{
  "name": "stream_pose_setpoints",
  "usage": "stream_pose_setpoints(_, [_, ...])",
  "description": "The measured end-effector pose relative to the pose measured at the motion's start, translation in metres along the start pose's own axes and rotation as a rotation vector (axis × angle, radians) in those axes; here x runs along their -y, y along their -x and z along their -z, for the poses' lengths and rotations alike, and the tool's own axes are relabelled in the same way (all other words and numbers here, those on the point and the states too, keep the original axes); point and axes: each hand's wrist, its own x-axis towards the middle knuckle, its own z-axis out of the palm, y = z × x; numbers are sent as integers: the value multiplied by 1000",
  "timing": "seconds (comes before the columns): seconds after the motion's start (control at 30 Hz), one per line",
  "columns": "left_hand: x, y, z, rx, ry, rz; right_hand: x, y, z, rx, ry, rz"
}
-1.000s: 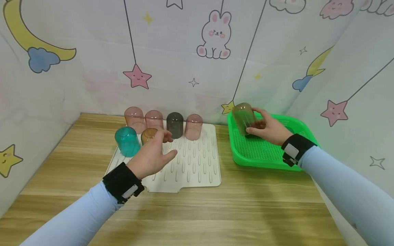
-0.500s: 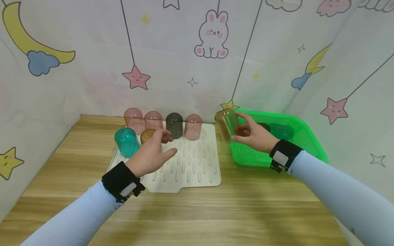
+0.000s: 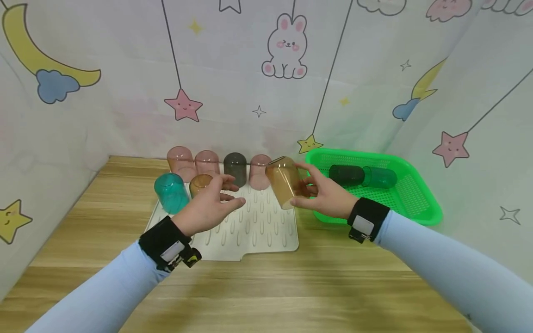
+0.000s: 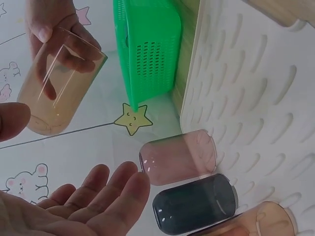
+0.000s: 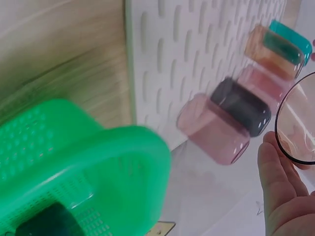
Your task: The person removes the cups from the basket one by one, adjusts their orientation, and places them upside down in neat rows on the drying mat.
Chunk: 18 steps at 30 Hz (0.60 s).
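My right hand (image 3: 326, 194) grips a clear amber cup (image 3: 283, 182), tilted with its base up, over the right side of a white drying mat (image 3: 266, 238). Only part of that cup shows in the right wrist view. Above the mat's left half my left hand (image 3: 208, 206) holds nothing, its fingers loosely extended and thumb apart. Partly hidden behind it stands an amber cup (image 3: 200, 181), beside a teal cup (image 3: 171, 193). Along the mat's back edge, upside down, are a dark grey cup (image 3: 235, 170), a pink cup (image 3: 260, 173) and two more pink ones further left.
Right of the mat sits a green perforated basket (image 3: 430, 210). Inside it lie a dark cup (image 3: 346, 175) and a green cup (image 3: 381, 177) on their sides. A patterned cloth backdrop rises behind the wooden table (image 3: 266, 296).
My right hand has carried the amber cup leftward out of the basket to above the mat's right edge. The left hand has stayed nearly in place.
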Motion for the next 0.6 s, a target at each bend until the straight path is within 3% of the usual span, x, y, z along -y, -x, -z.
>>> stream_pose_setpoints(0.23, [-3, 1, -1, 22, 34, 29, 12, -4, -19, 34, -52, 60])
stream_pose_setpoints(0.6, [-6, 1, -1, 74, 80, 37, 23, -10, -41, 66, -65, 67])
